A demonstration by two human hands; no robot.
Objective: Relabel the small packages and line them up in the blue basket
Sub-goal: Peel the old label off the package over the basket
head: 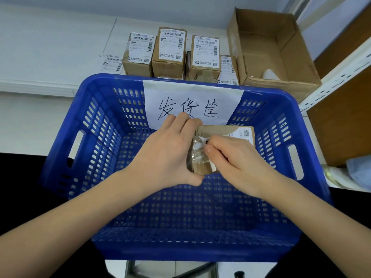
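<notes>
A white counter [50,109] runs under a pale wall; four labelled cartons [169,53] stand behind the blue basket [66,157], beside an open carton [281,63]; a sign [192,105] reads 发货筐; over the basket, the left hand [166,155] grips a small package [220,131], the right hand [239,157] pinching its white label [205,140].

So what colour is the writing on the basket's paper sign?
Black, on the white paper sign; head view.
</notes>
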